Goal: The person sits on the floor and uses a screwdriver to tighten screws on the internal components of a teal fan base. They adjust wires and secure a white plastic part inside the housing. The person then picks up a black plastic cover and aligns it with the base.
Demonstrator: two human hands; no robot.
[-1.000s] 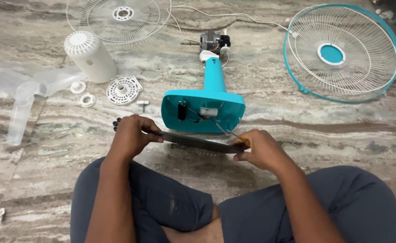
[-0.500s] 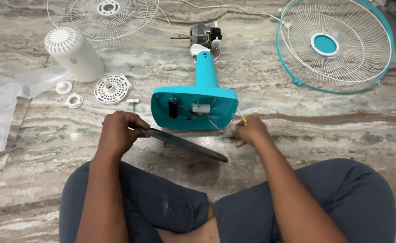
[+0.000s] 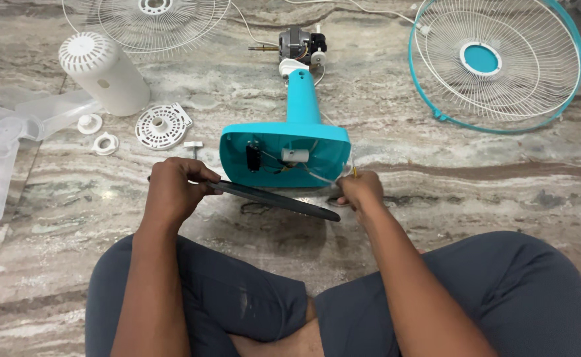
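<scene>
L hand (image 3: 175, 188) clenched on the dark base plate (image 3: 274, 199), lifted at a tilt just in front of the teal fan base (image 3: 287, 152). R hand (image 3: 362, 192) pinches a thin tool at the plate's 3 o'clock end. Fan guard (image 3: 498, 63) lies at 1 o'clock on the floor (image 3: 435, 178).

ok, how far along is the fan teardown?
Done: both grilles, blade and white motor cover lie off on the floor, motor bare. In hand: left hand holds the dark bottom plate, right hand at the opened teal base. Left: wiring inside the base.
</scene>
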